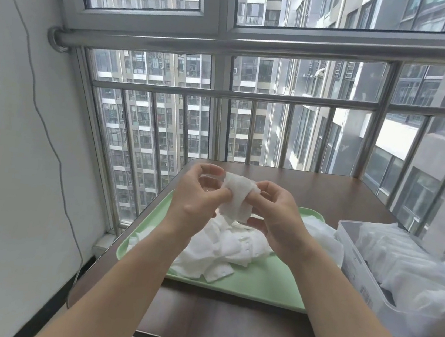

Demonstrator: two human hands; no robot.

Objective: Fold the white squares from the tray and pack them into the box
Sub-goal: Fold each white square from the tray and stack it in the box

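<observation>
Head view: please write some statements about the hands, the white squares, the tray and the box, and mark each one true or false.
1. Both hands, left hand and right hand, hold one white square in the air. True.
2. The tray is blue. False: it is light green.
3. A pile of white squares lies on the tray. True.
4. The box is empty. False: white pieces are already inside.
5. The box stands left of the tray. False: it stands on the right.
</observation>
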